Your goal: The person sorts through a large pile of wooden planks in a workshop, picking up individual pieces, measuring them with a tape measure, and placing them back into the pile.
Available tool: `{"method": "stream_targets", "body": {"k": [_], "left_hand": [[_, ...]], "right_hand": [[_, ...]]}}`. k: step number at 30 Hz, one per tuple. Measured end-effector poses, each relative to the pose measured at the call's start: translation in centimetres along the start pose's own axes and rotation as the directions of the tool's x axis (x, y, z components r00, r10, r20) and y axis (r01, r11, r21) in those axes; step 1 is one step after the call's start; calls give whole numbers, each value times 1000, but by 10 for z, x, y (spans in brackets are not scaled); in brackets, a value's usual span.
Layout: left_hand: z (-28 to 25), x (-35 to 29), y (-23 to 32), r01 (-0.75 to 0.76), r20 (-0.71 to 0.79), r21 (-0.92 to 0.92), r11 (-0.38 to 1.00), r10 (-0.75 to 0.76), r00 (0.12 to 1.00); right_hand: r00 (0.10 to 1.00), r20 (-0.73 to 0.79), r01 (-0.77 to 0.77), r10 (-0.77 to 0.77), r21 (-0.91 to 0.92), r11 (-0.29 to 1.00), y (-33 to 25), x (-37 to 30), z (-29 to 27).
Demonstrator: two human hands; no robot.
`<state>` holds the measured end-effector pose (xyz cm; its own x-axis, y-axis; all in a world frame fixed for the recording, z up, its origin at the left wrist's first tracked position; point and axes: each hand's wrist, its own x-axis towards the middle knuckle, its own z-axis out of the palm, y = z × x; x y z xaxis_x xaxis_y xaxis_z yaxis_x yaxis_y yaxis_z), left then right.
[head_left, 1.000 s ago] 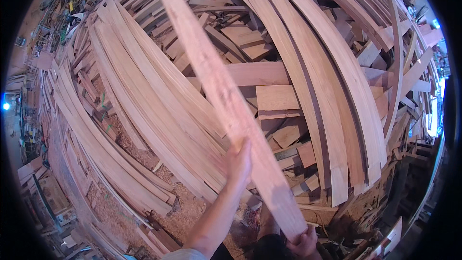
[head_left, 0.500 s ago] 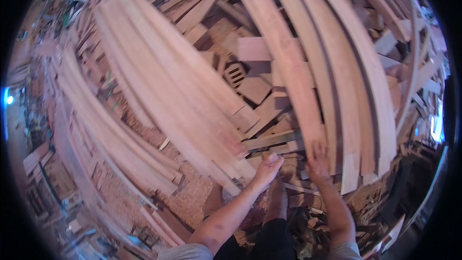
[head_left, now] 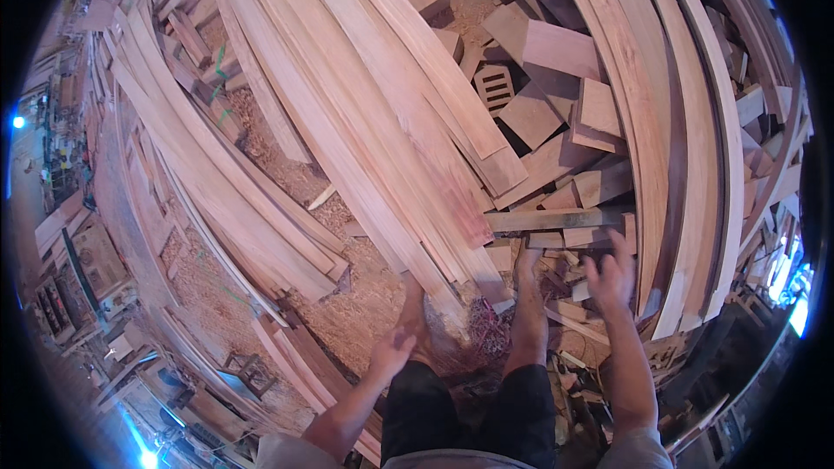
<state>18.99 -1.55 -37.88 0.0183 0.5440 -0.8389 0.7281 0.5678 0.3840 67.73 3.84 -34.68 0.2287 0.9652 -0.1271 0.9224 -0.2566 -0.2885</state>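
My right hand point(head_left: 612, 274) is raised with its fingers spread, just left of the near ends of a row of long planks point(head_left: 647, 122). It is blurred, and nothing shows in its grip. By my left knee is my left hand point(head_left: 393, 351), its fingers loosely bent and slightly apart, holding nothing that I can see. In front of me a wide stack of long pale planks point(head_left: 347, 104) slants down toward my feet. Between the two groups lie wooden offcut blocks point(head_left: 563, 50) and a slotted wooden block point(head_left: 495, 89).
Another bundle of planks point(head_left: 208, 182) lies further left, with wood shavings point(head_left: 360, 313) beside it. My bare legs point(head_left: 527, 321) stand close to the plank ends. Short scraps point(head_left: 578, 317) lie by my right leg, and dark planks point(head_left: 738, 17) curve along the far right.
My right hand has come off the end of the leftmost plank in the right row, which now sits further right against the others. My left hand has dropped back toward my knee. The view has shifted.
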Motion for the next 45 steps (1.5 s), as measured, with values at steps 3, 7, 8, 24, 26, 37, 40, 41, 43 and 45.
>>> {"method": "stream_targets", "body": {"k": [3,7,8,24,26,37,40,41,43,45], "left_hand": [[0,-40,20,88,152,-52,995,-79,985],[12,-43,11,-238,3,521,820,277,961],[14,-37,1,-197,-23,464,863,234,972],[12,-28,-38,-231,-71,395,889,281,957],[7,-27,-41,-205,-43,377,903,239,970],[5,-25,-38,-286,-43,381,880,325,945],[10,-26,-40,-211,-84,357,910,256,963],[18,-23,-46,-122,-114,274,954,158,981],[24,-10,-41,207,-11,-12,978,-207,978],[24,48,-25,266,214,-440,858,-188,959]], "right_hand": [[998,68,-24,14,151,988,-39,52,72],[999,31,22,-28,193,981,-70,163,207],[996,-29,86,-82,152,985,-70,187,240],[977,130,-178,167,76,981,-184,80,281],[963,163,-214,214,-19,977,-162,50,312],[813,505,-281,288,-93,955,-142,43,281],[796,543,-256,268,-99,962,-141,29,237],[836,518,-209,184,-11,978,-145,22,210],[928,370,-10,-33,116,993,-151,1,141],[959,277,-8,-54,217,976,-144,-53,99]]}}
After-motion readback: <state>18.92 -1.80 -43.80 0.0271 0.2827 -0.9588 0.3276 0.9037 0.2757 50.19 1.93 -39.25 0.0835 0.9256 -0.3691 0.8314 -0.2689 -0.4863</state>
